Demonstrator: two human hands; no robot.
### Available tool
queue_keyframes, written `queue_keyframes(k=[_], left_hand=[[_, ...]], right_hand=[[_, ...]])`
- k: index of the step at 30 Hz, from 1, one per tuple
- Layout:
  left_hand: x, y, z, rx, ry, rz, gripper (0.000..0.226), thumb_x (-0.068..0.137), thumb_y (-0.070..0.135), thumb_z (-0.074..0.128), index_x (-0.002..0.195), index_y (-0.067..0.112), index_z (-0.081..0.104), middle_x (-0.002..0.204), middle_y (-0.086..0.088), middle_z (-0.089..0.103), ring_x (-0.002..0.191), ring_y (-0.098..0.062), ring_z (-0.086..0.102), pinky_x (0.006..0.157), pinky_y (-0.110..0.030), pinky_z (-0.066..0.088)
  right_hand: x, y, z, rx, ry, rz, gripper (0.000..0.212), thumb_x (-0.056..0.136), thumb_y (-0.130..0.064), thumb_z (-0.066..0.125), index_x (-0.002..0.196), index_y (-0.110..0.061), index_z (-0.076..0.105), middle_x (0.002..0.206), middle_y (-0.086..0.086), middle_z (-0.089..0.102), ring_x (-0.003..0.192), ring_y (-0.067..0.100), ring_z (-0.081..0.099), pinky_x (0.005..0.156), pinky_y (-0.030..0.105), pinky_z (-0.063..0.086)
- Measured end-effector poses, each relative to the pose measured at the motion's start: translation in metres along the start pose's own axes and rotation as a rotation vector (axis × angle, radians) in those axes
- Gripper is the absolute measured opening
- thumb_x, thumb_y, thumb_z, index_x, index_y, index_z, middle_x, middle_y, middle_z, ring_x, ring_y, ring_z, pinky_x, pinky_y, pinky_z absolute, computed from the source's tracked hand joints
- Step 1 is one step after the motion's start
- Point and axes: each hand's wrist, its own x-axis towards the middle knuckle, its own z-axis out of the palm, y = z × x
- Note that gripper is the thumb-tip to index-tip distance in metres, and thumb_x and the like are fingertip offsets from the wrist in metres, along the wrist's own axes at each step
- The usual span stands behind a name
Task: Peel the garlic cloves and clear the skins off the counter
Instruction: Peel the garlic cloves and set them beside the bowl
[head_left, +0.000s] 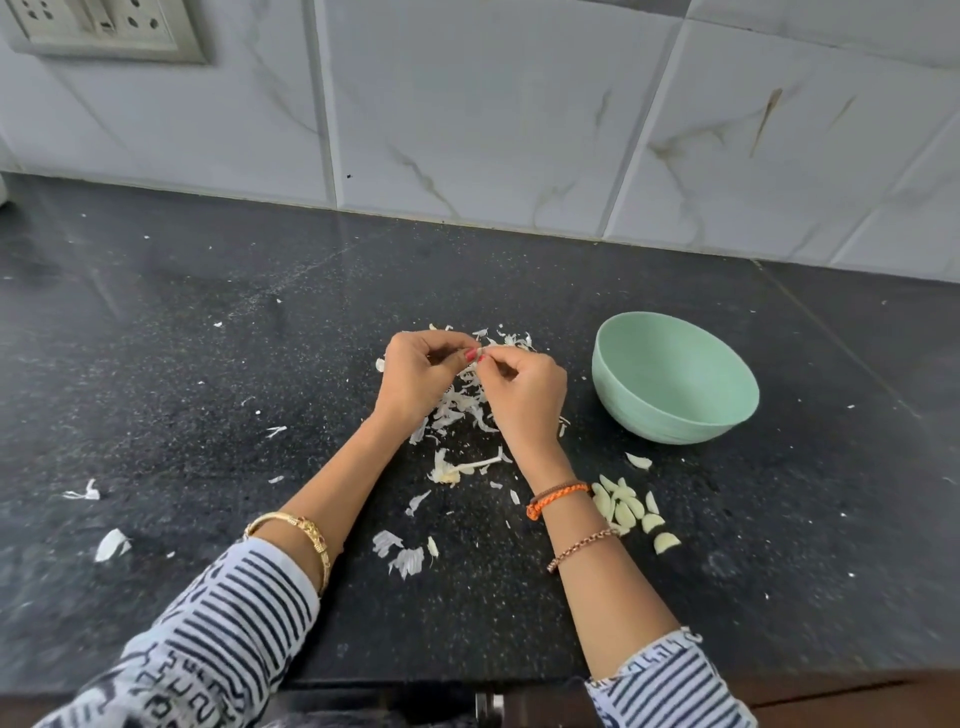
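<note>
My left hand (415, 376) and my right hand (524, 389) meet above the black counter (182, 364), fingers curled, pinching a small garlic clove (480, 356) between their fingertips. The clove is mostly hidden by the fingers. Under and around the hands lies a heap of white garlic skins (457, 410), with more skins (405, 553) scattered nearer me. A cluster of peeled garlic cloves (626, 506) lies on the counter beside my right wrist.
A pale green bowl (675, 410) stands right of my hands, its inside hidden from here. Stray skins (111, 544) lie at the far left. A tiled wall (519, 130) backs the counter. The counter's front edge runs below my forearms.
</note>
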Motion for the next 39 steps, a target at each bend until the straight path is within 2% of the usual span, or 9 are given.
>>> queue_keyframes(k=[3,8,12,19,22,27,32,36,39], left_hand=[[-0.002,0.003,0.003,0.085,-0.001,0.060,0.013,0.081,-0.004,0.065,0.086,0.006,0.073,0.077,-0.012,0.070,0.069,-0.033,0.061,0.067,-0.039,0.050],[-0.003,0.007,0.002,-0.003,-0.026,0.004,0.011,0.084,0.000,0.063,0.087,0.006,0.072,0.068,0.006,0.064,0.058,0.002,0.052,0.060,-0.014,0.040],[-0.005,0.014,0.003,-0.177,0.003,-0.063,0.017,0.086,0.008,0.063,0.075,0.020,0.070,0.059,-0.002,0.059,0.056,-0.019,0.045,0.056,-0.027,0.038],[0.001,0.015,0.003,-0.341,0.020,-0.194,0.014,0.085,-0.002,0.060,0.077,0.007,0.067,0.054,0.009,0.064,0.049,0.000,0.050,0.052,-0.012,0.044],[0.001,0.014,0.002,-0.370,0.019,-0.205,0.014,0.086,-0.006,0.058,0.093,0.004,0.065,0.057,0.008,0.066,0.052,0.001,0.056,0.056,-0.012,0.047],[-0.001,0.013,0.002,-0.437,0.014,-0.297,0.022,0.086,-0.010,0.055,0.097,0.007,0.063,0.066,0.008,0.071,0.061,0.000,0.063,0.063,-0.014,0.051],[0.001,0.015,-0.002,-0.563,0.108,-0.388,0.022,0.083,-0.011,0.056,0.090,0.008,0.065,0.067,0.003,0.071,0.052,-0.003,0.055,0.060,-0.015,0.050],[0.002,0.014,-0.007,-0.585,0.142,-0.409,0.020,0.081,-0.010,0.059,0.086,0.009,0.065,0.067,0.002,0.071,0.053,-0.003,0.056,0.061,-0.015,0.050],[0.003,0.014,-0.008,-0.595,0.171,-0.419,0.020,0.079,-0.009,0.062,0.084,0.010,0.065,0.069,0.002,0.071,0.059,-0.004,0.061,0.061,-0.015,0.050]], right_hand=[[0.002,0.002,-0.003,0.026,0.013,0.051,0.017,0.077,-0.011,0.064,0.063,-0.005,0.071,0.050,0.009,0.059,0.048,0.025,0.052,0.051,0.035,0.042],[0.005,0.002,-0.002,0.191,-0.049,0.169,0.019,0.079,-0.009,0.066,0.065,0.003,0.069,0.056,0.020,0.061,0.049,0.019,0.044,0.049,0.030,0.039],[0.007,-0.002,-0.006,0.328,-0.060,0.264,0.020,0.082,-0.010,0.067,0.065,-0.001,0.069,0.050,0.002,0.057,0.050,0.008,0.046,0.052,0.023,0.039],[0.009,-0.007,-0.006,0.510,-0.102,0.414,0.026,0.084,-0.001,0.063,0.064,-0.018,0.067,0.061,0.008,0.061,0.057,0.015,0.053,0.063,0.032,0.049],[0.011,-0.004,-0.007,0.477,-0.072,0.391,0.028,0.082,-0.001,0.064,0.065,-0.023,0.068,0.060,0.007,0.063,0.059,0.016,0.056,0.065,0.038,0.053],[0.005,0.001,-0.002,0.336,-0.031,0.303,0.015,0.080,-0.004,0.066,0.067,0.001,0.069,0.065,0.024,0.063,0.057,0.018,0.050,0.058,0.035,0.047],[0.008,0.005,-0.008,0.180,0.026,0.225,0.012,0.082,-0.004,0.063,0.086,-0.005,0.075,0.072,0.002,0.070,0.066,0.014,0.066,0.066,0.031,0.056],[0.007,0.000,-0.010,0.090,-0.009,0.151,0.008,0.074,-0.019,0.077,0.075,-0.011,0.074,0.060,-0.011,0.064,0.055,-0.001,0.060,0.059,0.014,0.049],[0.008,0.000,-0.010,0.081,-0.019,0.143,0.008,0.074,-0.020,0.077,0.072,-0.014,0.072,0.060,-0.010,0.063,0.055,-0.001,0.057,0.060,0.015,0.048]])
